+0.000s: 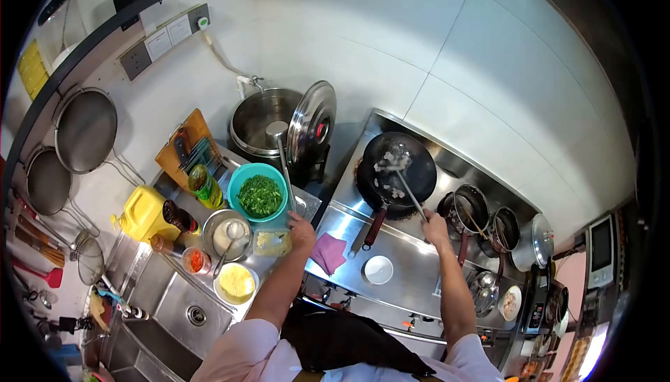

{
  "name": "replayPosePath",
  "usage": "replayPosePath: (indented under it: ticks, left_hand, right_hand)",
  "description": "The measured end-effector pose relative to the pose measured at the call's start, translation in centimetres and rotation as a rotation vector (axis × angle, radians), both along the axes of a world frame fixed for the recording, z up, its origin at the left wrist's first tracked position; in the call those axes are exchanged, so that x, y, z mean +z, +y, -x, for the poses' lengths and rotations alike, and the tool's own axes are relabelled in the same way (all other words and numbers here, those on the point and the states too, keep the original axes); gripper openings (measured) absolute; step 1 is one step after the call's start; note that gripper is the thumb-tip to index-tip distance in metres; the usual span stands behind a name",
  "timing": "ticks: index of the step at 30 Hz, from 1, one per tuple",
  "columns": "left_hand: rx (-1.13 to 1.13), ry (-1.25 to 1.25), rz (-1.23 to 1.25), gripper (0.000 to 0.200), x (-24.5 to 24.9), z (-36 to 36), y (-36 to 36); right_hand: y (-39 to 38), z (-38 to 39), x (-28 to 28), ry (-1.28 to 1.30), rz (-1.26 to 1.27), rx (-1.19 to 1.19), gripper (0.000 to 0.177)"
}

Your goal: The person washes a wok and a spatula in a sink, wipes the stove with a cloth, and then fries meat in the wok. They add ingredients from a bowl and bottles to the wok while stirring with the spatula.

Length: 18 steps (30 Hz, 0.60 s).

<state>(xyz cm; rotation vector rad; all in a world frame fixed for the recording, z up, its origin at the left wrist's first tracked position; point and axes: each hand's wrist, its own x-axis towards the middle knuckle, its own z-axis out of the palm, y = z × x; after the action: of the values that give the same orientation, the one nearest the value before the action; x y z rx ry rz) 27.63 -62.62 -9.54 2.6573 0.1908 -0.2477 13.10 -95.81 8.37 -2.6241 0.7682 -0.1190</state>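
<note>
My left hand is closed around the handle end of a long metal ladle. The ladle's bowl is over the open steel pot, whose lid leans upright at its side. My right hand grips the long handle of a wok spatula; its head is among pale food pieces in the black wok. Near my left hand are a turquoise bowl of chopped greens, a small clear container of minced pale food and a folded purple cloth.
A white bowl sits in front of the wok. Pans stand to its right, near a plate of food. At left are a steel bowl, a yellow jug, bottles and the sink. Strainers hang on the wall.
</note>
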Motion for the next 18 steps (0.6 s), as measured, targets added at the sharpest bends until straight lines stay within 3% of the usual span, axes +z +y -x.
replayPosePath:
  ticks: [3, 4, 9, 11, 12, 15, 17, 18]
  left_hand:
    - [-0.018, 0.097, -0.070, 0.080, -0.2, -0.4, 0.4]
    - [-0.020, 0.088, -0.055, 0.075, 0.0, -0.5, 0.5]
    - [-0.074, 0.024, 0.031, 0.069, 0.8, -0.5, 0.6]
    - [-0.162, 0.041, 0.118, 0.067, 4.8, -0.1, 0.6]
    - [-0.088, 0.115, 0.177, 0.064, 6.7, -0.1, 0.5]
    - [0.084, 0.007, 0.369, 0.054, 6.3, -1.5, 0.7]
    - [0.260, -0.194, 0.701, 0.043, 0.1, -5.9, 0.6]
    - [0.321, 0.024, 0.880, 0.032, 3.6, -7.4, 1.5]
  right_hand:
    - [-0.1, 3.5, 4.0, 0.020, 0.038, 0.078, 0.031]
    - [2.2, 4.5, 8.5, 0.074, 0.039, 0.091, 0.031]
    - [3.0, 6.9, 13.1, 0.266, 0.054, 0.112, 0.028]
    - [1.6, 5.8, 8.0, 0.187, 0.073, 0.118, 0.030]
    - [0.9, 5.2, 5.5, 0.116, 0.096, 0.123, 0.032]
    - [3.2, 1.4, 1.7, 0.081, 0.082, -0.055, 0.035]
    - [1.9, -0.1, -3.6, -0.061, 0.008, -0.104, 0.031]
    - [1.4, -0.4, -5.7, -0.193, -0.068, -0.168, 0.028]
